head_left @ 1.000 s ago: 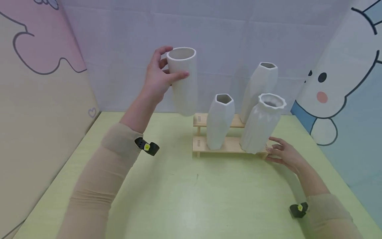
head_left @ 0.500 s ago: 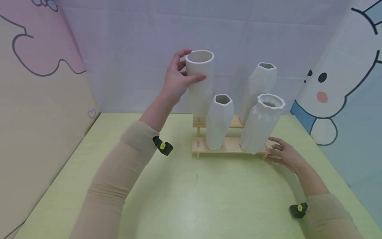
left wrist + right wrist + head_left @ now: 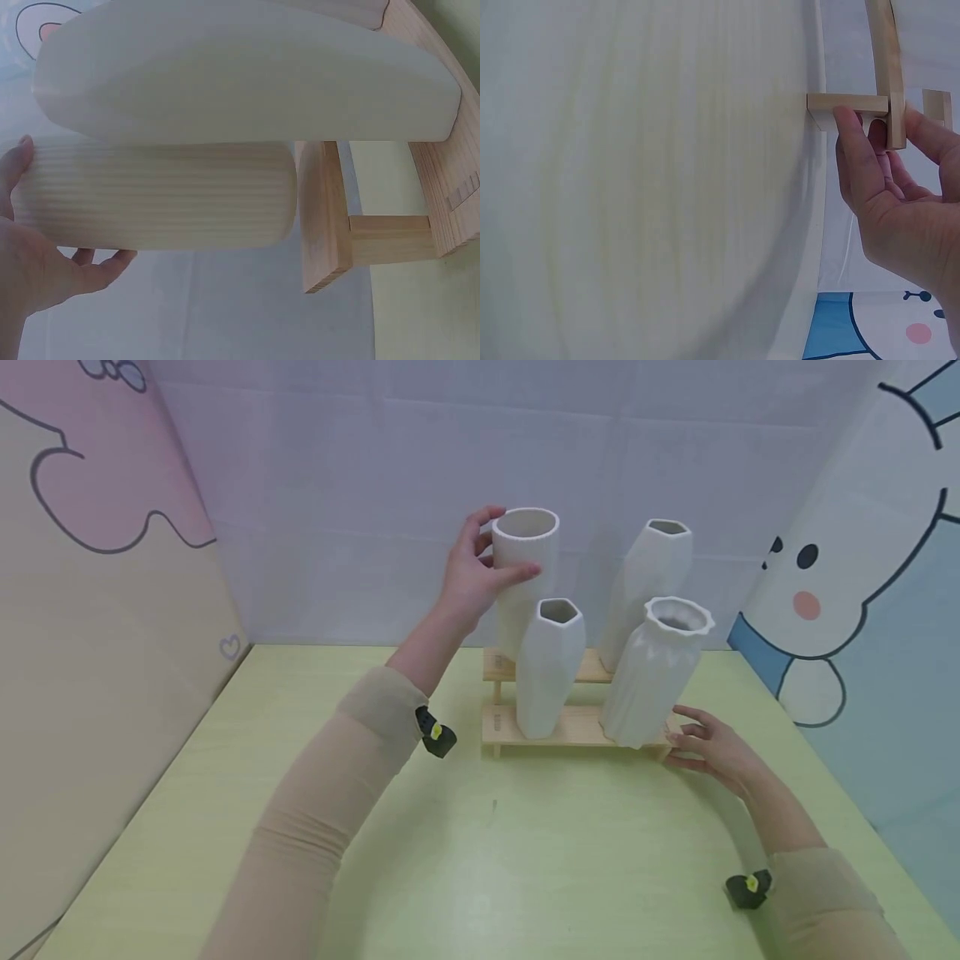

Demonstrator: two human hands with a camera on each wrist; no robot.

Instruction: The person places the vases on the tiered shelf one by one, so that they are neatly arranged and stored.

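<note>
My left hand grips a white ribbed cylindrical vase near its rim, thumb across the front. The vase is upright over the left end of the upper tier of a two-step wooden stand. In the left wrist view, the base of the ribbed vase is right at the upper board. My right hand holds the right front end of the stand; the right wrist view shows fingers under the board and at the leg, thumb on top. A faceted vase on the lower tier partly hides the ribbed one.
A vase with a scalloped rim stands tilted at the lower tier's right. Behind it, a tall faceted vase is on the upper tier. The pale green table meets a white cloth backdrop and printed side walls.
My left hand has carried the ribbed vase rightward from beside the stand, then down over the upper tier's left end. My right hand has stayed at the stand's corner.
</note>
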